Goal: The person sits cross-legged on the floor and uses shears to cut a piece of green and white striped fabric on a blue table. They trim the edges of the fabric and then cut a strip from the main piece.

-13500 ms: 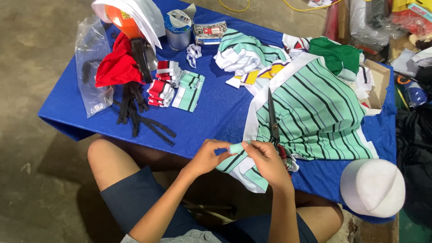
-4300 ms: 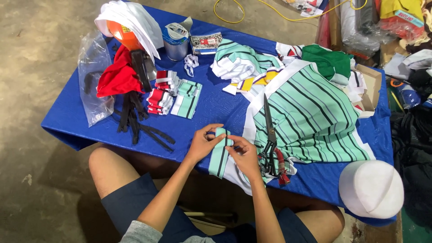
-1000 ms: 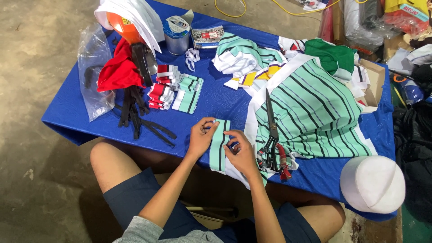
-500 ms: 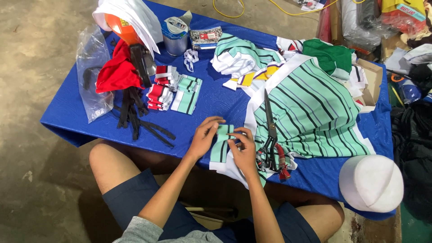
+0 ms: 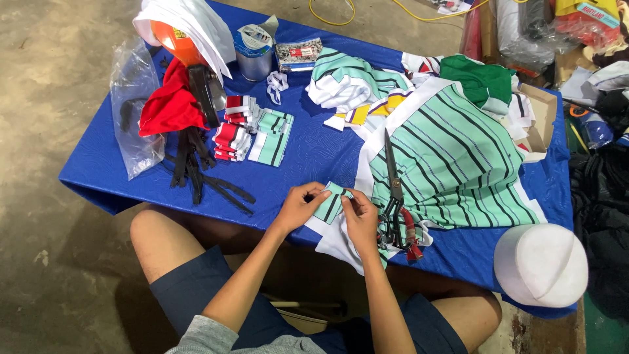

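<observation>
Seated at a blue table (image 5: 308,157), knees under its near edge. Both hands meet at lower centre of the frame, just over that edge.

Left hand (image 5: 298,206) pinches the left side of a small mint-green striped fabric piece (image 5: 329,204), thumb on top, fingers curled beneath. Right hand (image 5: 360,213) grips the piece's right edge with fingertips closed on it. The piece is held slightly tilted between the two hands, likely stretched flat so its edges line up. It lies over white fabric that hangs off the table edge.

Just right of the hands: large black scissors (image 5: 393,190) with a red-wrapped handle, blades pointing toward the top of the frame, resting on a big mint-striped cloth panel (image 5: 452,164). Handles sit nearest the right hand, so within easy reach.

Left of centre: a stack of folded striped pieces (image 5: 252,131), red-and-white beside mint, probably sorted by colour. Black straps (image 5: 196,170) trail below them toward the table's near edge. A clear plastic bag (image 5: 134,111) stands at far left, and red cloth (image 5: 167,105) beside it.

Upper centre: a tin can (image 5: 254,56). Lower right corner of the table: a white cap (image 5: 540,262). Green fabric (image 5: 481,78) piled at upper right.
</observation>
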